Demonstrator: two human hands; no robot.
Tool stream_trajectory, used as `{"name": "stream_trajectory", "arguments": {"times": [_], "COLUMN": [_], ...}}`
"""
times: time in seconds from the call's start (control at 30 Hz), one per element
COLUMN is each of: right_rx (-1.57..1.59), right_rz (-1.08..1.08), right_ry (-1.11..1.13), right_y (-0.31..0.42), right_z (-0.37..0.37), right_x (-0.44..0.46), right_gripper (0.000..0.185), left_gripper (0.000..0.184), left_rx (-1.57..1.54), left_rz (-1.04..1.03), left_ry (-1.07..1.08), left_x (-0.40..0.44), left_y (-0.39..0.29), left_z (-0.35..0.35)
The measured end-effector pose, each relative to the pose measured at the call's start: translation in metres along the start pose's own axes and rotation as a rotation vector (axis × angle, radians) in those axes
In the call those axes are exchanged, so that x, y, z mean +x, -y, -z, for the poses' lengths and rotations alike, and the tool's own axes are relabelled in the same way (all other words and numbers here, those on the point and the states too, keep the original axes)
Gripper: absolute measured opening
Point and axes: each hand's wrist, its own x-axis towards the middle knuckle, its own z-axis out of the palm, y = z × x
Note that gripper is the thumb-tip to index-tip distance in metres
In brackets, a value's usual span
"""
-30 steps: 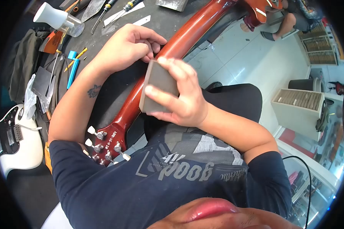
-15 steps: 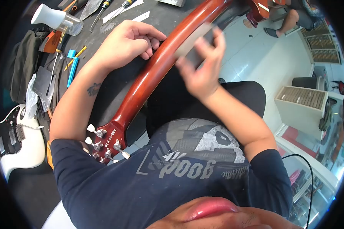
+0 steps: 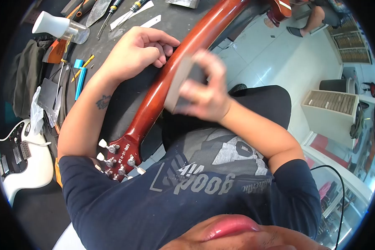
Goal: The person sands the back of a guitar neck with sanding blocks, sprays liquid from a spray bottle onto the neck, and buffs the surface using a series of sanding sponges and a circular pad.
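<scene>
A guitar neck [image 3: 154, 90] with a glossy red-brown back runs diagonally across the view. Its headstock [image 3: 123, 155], with metal tuners and pale buttons, lies near my chest. My right hand [image 3: 206, 89], blurred by motion, grips a grey rectangular sanding block [image 3: 180, 81] with a dark side. The block is held at the neck's right edge; its contact face is hidden. My left hand [image 3: 137, 52] rests on the dark bench to the left of the neck, fingers loosely curled in, with the index fingertip against the neck's edge. I see nothing in it.
A white electric guitar body [image 3: 33, 166] lies at the left. Around the bench are a white-topped bottle [image 3: 56, 25], a blue marker [image 3: 80, 81], a yellow pencil [image 3: 83, 68] and screwdrivers [image 3: 108, 20]. A cabinet [image 3: 329, 112] stands at the right; another person's leg [image 3: 313, 21] shows beyond.
My right hand has slid the sanding block down along the neck toward the headstock. My left hand stays in nearly the same place by the neck.
</scene>
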Motion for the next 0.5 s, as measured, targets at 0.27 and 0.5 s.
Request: {"name": "stream_trajectory", "arguments": {"times": [0.27, 0.5], "right_rx": [0.325, -0.094], "right_rz": [-0.417, -0.011], "right_ry": [-0.042, -0.082], "right_y": [0.013, -0.042], "right_z": [-0.002, 0.015], "right_x": [0.015, 0.012], "right_gripper": [0.066, 0.074], "left_gripper": [0.048, 0.047], "left_rx": [-0.040, -0.011], "left_rz": [-0.006, -0.003], "left_ry": [0.030, 0.021], "left_x": [0.000, -0.002], "left_y": [0.001, 0.001], "left_z": [0.001, 0.001]}}
